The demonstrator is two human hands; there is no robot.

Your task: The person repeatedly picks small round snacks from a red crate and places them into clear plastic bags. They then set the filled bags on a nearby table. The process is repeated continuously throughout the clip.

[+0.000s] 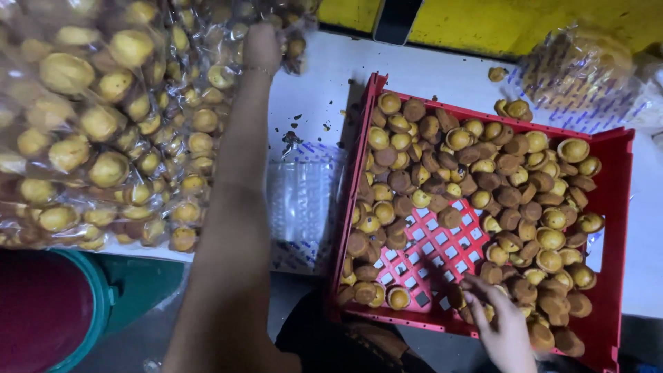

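Dozens of small round cakes (476, 186), yellow-topped and brown-based, lie loose in the red plastic crate (618, 207) in front of me, heaped across its upper half and down its right side. A patch of bare lattice floor shows at about 7 o'clock in the crate, so I judge part of the load already gone and the larger part left to sort.

My right hand (501, 324) is down at the crate's near edge, at 5 o'clock in view, fingers curled loosely among the cakes there. The grip is half closed, and I cannot tell whether it has hold of one.

My left hand (262, 45) is stretched far out to 12 o'clock, resting against the pile of clear bags packed with cakes (117, 124) that fills the view from 9 to 11 o'clock. The hand is turned away from the camera, so its grip cannot be read.

A stack of empty clear bags (304, 200) lies on the white worktop (331, 76) between the pile and the crate. Another filled bag (577, 76) sits at 1 o'clock, with stray cakes beside it.

Room is tight. The crate's raised red walls hem my right hand, and its near corner overhangs the worktop edge. A teal bin (97, 297) stands below at 8 o'clock. The only open lane runs up the middle, along my left forearm.
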